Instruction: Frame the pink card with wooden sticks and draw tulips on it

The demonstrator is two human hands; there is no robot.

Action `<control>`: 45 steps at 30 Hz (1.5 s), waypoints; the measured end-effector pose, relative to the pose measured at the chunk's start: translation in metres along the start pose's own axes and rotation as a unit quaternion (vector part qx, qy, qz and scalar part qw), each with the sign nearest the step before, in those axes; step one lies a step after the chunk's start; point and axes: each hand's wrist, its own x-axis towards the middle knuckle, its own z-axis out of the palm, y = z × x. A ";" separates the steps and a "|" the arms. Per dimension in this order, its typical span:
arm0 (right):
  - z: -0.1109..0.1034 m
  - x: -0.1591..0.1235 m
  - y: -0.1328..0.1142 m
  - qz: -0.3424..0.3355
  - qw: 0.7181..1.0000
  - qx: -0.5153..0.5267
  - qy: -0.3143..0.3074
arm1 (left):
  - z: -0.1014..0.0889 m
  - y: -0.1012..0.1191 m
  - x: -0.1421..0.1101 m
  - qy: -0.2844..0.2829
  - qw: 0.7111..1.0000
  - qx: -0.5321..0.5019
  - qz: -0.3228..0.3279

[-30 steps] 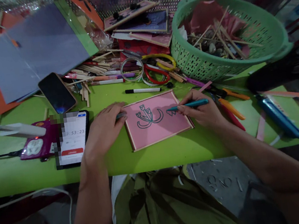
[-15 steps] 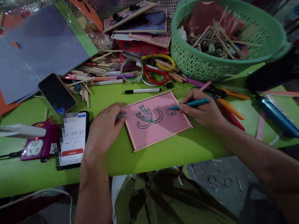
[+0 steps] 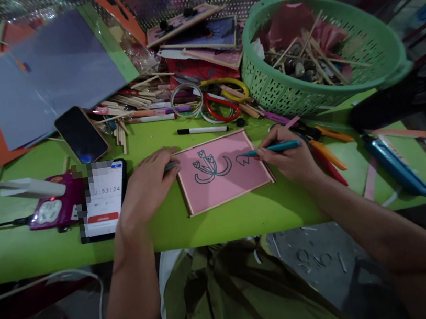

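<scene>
A pink card [image 3: 224,184] framed with thin wooden sticks lies on the green table [image 3: 245,218]. Teal flower outlines are drawn on it. My right hand [image 3: 290,156] is closed around a teal marker [image 3: 272,148], whose tip touches the card near its upper right. My left hand [image 3: 148,181] rests at the card's left edge, its fingers curled over a small grey object, seemingly the marker's cap [image 3: 171,165].
A green basket [image 3: 325,54] of sticks and scraps stands at the back right. Two phones [image 3: 103,196], a purple power strip [image 3: 51,208], scissors [image 3: 223,102], a black-capped marker [image 3: 203,129], loose sticks, paper sheets [image 3: 46,72] and cutters [image 3: 327,154] crowd the table.
The marker tip has shifted slightly left on the card, extending the small shape at the upper right. My left hand has stayed put.
</scene>
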 end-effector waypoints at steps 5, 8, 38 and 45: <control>-0.001 0.000 0.002 -0.004 1.000 -0.007 0.005 | 0.000 -0.001 0.001 0.001 1.000 -0.002 0.002; -0.001 0.000 0.003 -0.002 1.000 -0.011 0.009 | 0.000 -0.001 0.001 -0.001 1.000 -0.001 0.004; -0.003 -0.001 0.000 0.056 0.998 0.013 0.021 | 0.001 -0.001 -0.001 0.008 1.000 -0.003 0.007; -0.003 0.000 -0.003 0.056 0.998 0.007 0.027 | -0.001 -0.001 -0.001 0.004 1.000 0.002 0.002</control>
